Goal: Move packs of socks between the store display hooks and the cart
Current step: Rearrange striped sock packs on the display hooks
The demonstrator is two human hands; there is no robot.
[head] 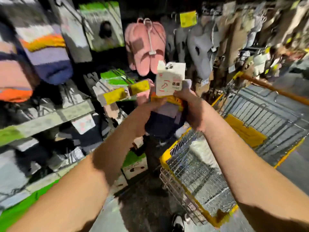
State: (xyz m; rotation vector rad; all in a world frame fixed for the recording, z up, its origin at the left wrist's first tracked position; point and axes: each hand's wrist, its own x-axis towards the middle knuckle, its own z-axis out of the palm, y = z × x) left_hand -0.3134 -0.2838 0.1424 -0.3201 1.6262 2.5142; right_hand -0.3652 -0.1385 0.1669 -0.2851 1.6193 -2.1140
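Observation:
Both my hands hold one pack of socks (168, 81) up in front of the display. Its white card header with red print points upward; the socks below show orange, lilac and navy bands. My left hand (147, 113) grips the pack's left side and my right hand (192, 109) grips its right side just under the card. The wire cart (197, 180) with yellow trim stands below and right of the pack. More striped sock packs (45, 54) hang at the upper left. The frame is blurred.
Pink slippers (147, 47) hang straight behind the pack, grey slippers (200, 47) to their right. Green-labelled packs (102, 24) and yellow price tags (115, 96) line the shelves at left. The cart's orange handle (274, 89) runs at the right. My shoe (178, 222) shows below.

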